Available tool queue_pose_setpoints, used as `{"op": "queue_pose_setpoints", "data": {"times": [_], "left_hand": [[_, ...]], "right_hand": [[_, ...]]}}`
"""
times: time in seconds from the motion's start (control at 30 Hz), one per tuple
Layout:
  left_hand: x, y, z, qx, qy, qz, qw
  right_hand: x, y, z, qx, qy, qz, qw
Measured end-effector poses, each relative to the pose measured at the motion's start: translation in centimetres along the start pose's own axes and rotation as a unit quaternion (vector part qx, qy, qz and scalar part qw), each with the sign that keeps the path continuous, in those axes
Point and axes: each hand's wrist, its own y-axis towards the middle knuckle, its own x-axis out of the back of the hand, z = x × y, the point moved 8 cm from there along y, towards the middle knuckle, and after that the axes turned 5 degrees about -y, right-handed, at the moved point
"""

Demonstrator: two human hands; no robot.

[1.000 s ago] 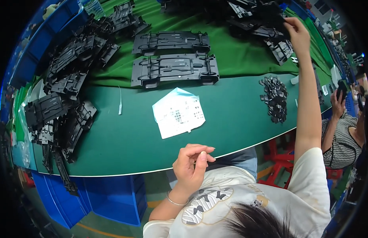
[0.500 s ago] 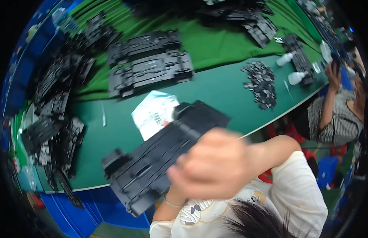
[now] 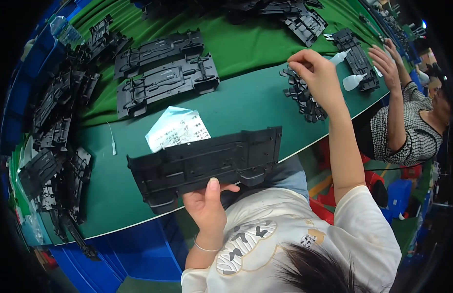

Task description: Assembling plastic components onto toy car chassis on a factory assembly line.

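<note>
My left hand (image 3: 206,207) grips the lower edge of a black plastic chassis plate (image 3: 207,163), thumb on the near face. The plate is tilted up in front of my body, with wheel-arch shapes along its edges. My right hand (image 3: 317,78) is stretched out above a pile of small black parts (image 3: 304,103). Its thumb and fingers are curled together in a pinch; whether a part is between them is too small to tell. Partly behind the plate lies a sheet of paper (image 3: 180,129) with writing on it.
Two similar chassis (image 3: 168,83) lie on green cloth (image 3: 241,58). More chassis are heaped at the left (image 3: 60,107) and far side. Two white squeeze bottles (image 3: 353,82) stand by another chassis (image 3: 352,53) at the right. A co-worker's hands (image 3: 386,63) are raised nearby.
My right hand has moved from beside the chassis plate up and right to the small parts. The plate has turned more level and upright in my left hand. The co-worker's hands have shifted.
</note>
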Motion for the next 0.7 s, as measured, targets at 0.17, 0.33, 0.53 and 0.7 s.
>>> {"op": "queue_pose_setpoints", "data": {"times": [0.17, 0.33, 0.53, 0.7], "left_hand": [[0.0, 0.3, -0.3, -0.019, -0.016, -0.016, 1.000], [0.0, 0.3, -0.2, -0.014, -0.034, -0.004, 0.999], [-1.1, 0.4, -0.6, 0.036, -0.154, 0.093, 0.983], [-2.6, 0.7, -3.3, -0.184, -0.174, 0.343, 0.905]], "right_hand": [[-2.3, 0.2, 0.1, 0.158, -0.320, 0.033, 0.933], [-3.2, -0.3, 1.4, 0.271, -0.410, -0.002, 0.871], [-3.3, -4.0, 3.4, -0.014, 0.245, 0.138, 0.960], [-5.8, -9.7, 7.2, 0.001, 0.379, 0.171, 0.909]]}}
